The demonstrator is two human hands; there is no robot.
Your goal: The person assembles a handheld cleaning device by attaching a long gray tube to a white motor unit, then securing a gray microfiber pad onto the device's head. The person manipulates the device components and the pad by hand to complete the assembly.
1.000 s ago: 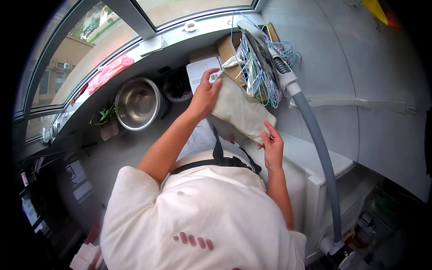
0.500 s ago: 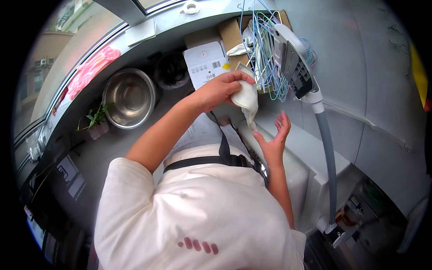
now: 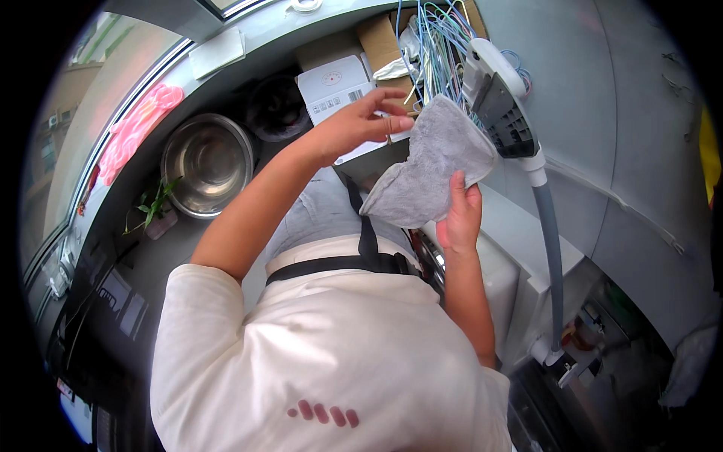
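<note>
A grey plush cloth pad with a pale edge is spread out in front of me, its fluffy side showing. My right hand grips its lower right edge, thumb on top and the other fingers behind. By the pad's upper left edge, my left hand is open with its fingers apart. To the right of the pad stands a mop-like tool: its dark, slotted flat head faces up on a long grey tube.
Plastic hangers stick out of a cardboard box at the back, beside a white printed box. A steel basin and potted plant are on the left. Pink cloth lies on the windowsill. A white appliance stands at my right.
The cloth, bunched and hanging from my left hand before, is now spread with its grey side showing. My right hand has taken hold of it, and my left has let go.
</note>
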